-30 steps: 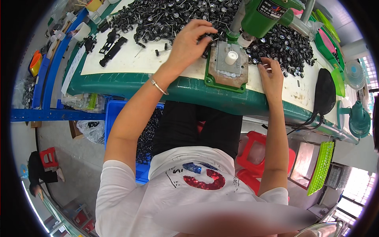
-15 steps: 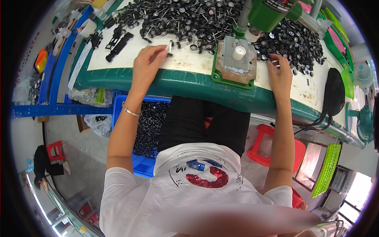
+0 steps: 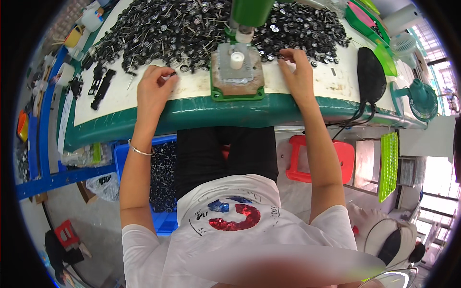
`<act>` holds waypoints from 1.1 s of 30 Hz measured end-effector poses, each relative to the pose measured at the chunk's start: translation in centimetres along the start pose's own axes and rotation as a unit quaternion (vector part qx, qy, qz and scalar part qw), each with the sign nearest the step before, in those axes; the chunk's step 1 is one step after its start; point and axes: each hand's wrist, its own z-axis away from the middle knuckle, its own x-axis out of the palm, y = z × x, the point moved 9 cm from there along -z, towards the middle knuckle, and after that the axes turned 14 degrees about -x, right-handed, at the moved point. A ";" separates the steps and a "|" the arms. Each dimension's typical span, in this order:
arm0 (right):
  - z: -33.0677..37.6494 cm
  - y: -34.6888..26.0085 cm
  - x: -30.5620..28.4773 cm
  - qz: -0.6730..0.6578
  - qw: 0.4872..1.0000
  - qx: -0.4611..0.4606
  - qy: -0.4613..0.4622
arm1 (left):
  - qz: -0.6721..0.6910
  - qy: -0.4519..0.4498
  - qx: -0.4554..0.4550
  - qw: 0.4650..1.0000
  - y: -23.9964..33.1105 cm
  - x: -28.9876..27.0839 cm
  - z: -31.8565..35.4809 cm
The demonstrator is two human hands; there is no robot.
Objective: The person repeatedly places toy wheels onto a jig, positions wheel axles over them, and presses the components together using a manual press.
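My left hand (image 3: 154,91) is over the near left part of the white worktop, thumb and forefinger pinched on a small black wheel (image 3: 173,74). The axle on that wheel is mostly hidden now. On the right, my right hand (image 3: 299,79) reaches the near edge of a pile of loose black wheels (image 3: 307,33), its fingertips closed around a small wheel (image 3: 281,56). Between my hands stands a green press (image 3: 249,13) above a base plate (image 3: 221,89) with a white round fixture (image 3: 236,60). A heap of wheels on metal axles (image 3: 163,36) spreads behind my left hand.
Black toy-chassis pieces (image 3: 103,90) lie at the left of the worktop. A black padded object with cords (image 3: 370,77) and a green fan (image 3: 422,100) are at the right. Below the padded green edge (image 3: 192,111), a blue crate (image 3: 163,223) holds dark parts.
The whole view has swung, so bench and press sit further left. The axle in my left hand has turned, with its wheel now foremost. My right hand stays at the wheel pile, fingers closer together.
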 end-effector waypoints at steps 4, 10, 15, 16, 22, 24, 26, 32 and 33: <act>-0.1 -1.5 -0.5 -0.059 0.998 0.011 0.023 | 0.137 0.079 0.061 0.986 2.1 -2.1 1.0; -1.6 -4.3 1.7 -0.207 0.977 0.034 0.027 | 0.451 -0.135 -0.086 0.878 1.9 4.0 1.0; -3.7 -9.0 3.5 -0.182 0.982 -0.004 -0.057 | 0.412 -0.154 -0.098 0.893 1.3 5.6 1.7; -3.5 -9.1 3.9 -0.148 0.986 -0.031 -0.064 | 0.409 -0.154 -0.125 0.891 0.9 5.9 1.6; -3.0 -8.6 4.4 -0.181 0.983 0.014 -0.036 | 0.400 -0.142 -0.152 0.893 1.0 6.0 1.3; -2.7 -8.2 4.7 -0.205 0.977 0.047 -0.040 | 0.390 -0.131 -0.131 0.902 1.9 5.8 1.1; -2.4 -7.7 5.1 -0.229 0.969 0.081 -0.045 | 0.427 -0.128 -0.116 0.888 2.6 5.5 1.0; -3.3 -7.8 4.4 -0.182 0.983 0.032 0.005 | 0.425 -0.154 -0.090 0.888 4.9 5.5 0.6; -3.3 -6.9 4.7 -0.186 0.978 0.094 -0.017 | 0.425 -0.153 -0.090 0.888 4.9 5.4 0.5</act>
